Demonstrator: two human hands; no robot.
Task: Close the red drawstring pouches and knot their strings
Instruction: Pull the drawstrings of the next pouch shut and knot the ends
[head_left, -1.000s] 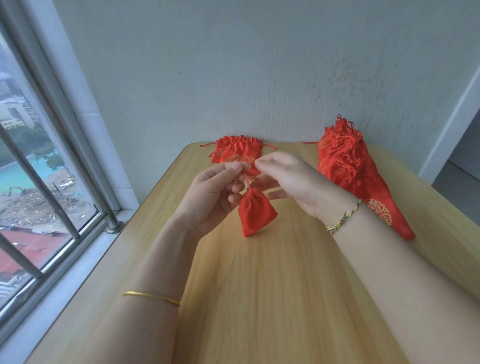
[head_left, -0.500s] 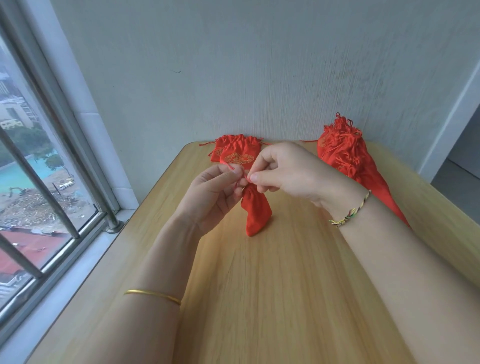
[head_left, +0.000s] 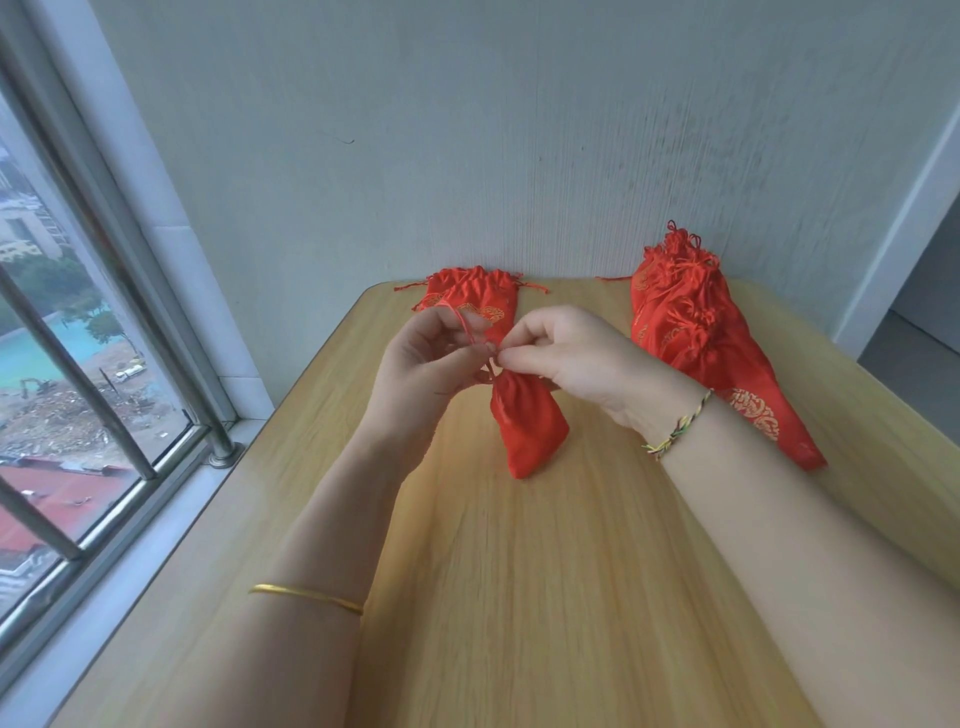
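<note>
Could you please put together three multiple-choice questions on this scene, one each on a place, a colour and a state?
1. Where does the bigger heap of pouches lie?
A. on the windowsill
B. at the far right of the table, against the wall
C. at the near edge of the table

2. What colour is the bangle?
A. blue
B. black
C. gold

3. How is the pouch that is being held?
A. gathered shut at the neck
B. wide open
C. lying flat, untouched

Answers: 1 B, the heap leans by the wall at the far right; 2 C, it gleams gold; 3 A, the left hand and the right hand pinch its string above a puckered neck.
</note>
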